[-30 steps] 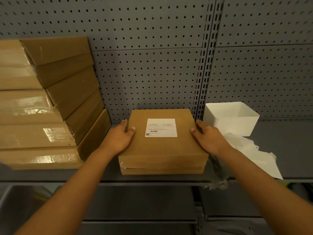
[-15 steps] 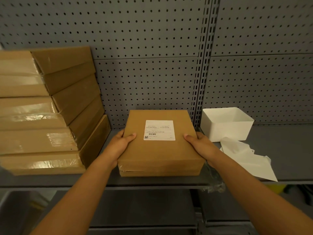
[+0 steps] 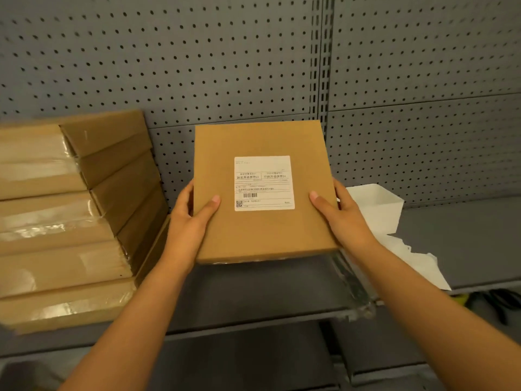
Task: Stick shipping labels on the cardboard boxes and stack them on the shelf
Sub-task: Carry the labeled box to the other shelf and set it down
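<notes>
A flat brown cardboard box with a white shipping label on its top face hangs in the air above the grey shelf, tilted so the top faces me. My left hand grips its left edge, thumb on top. My right hand grips its right edge the same way. At the left stands a stack of several taped cardboard boxes on the shelf.
A white open tray sits on the shelf to the right, with crumpled white paper in front of it. Clear plastic wrap hangs over the shelf's front edge. A grey pegboard wall backs the shelf.
The labelled box has been lifted off the shelf and tipped up toward me. Both hands slid from its far sides to a grip at its near sides.
</notes>
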A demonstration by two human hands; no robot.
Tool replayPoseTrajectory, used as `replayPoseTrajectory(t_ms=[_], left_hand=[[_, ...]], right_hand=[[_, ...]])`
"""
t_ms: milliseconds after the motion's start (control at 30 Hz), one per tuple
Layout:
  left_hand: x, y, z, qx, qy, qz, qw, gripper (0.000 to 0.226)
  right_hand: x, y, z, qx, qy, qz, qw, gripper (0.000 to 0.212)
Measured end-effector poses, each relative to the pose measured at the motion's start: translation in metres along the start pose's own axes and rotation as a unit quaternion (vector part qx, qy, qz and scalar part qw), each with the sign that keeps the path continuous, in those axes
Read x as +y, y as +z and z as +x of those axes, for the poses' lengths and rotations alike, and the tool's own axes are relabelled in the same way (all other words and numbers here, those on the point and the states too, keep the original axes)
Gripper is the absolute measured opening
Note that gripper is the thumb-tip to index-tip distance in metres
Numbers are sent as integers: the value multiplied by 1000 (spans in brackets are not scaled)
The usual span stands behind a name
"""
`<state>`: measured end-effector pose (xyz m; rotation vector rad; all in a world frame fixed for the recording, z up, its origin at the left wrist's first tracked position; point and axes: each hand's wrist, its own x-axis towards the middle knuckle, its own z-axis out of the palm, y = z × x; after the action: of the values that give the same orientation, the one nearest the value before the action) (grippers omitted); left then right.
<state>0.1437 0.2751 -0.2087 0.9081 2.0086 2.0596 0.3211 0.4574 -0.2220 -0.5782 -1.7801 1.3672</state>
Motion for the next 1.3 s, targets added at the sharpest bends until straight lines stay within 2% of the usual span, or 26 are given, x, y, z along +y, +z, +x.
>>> replayPoseTrajectory(t_ms=[100,233,433,633,867,1300], left_hand=[[10,16,0,-10,19,-14,1000,60],[27,46,0,-25,47,-6,999,63],[46,110,-10,-16,56,-6,998,76],[55,196,-29,1,50,-12,999,61],[64,280,-49,11,29,-3,1000,61],[64,411,-54,-71,3,14,997,60]], right_hand=[[-4,-17,-2,25,-2,10,1000,41],[-7,-49,6,63,-2,10,998,60],[-7,-117,20,65,-25,18,997,55],[3,-204,39,44,-28,-1,999,52],[17,-286,55,34,-13,-8,999,52],[50,-407,65,104,19,-46,993,52]])
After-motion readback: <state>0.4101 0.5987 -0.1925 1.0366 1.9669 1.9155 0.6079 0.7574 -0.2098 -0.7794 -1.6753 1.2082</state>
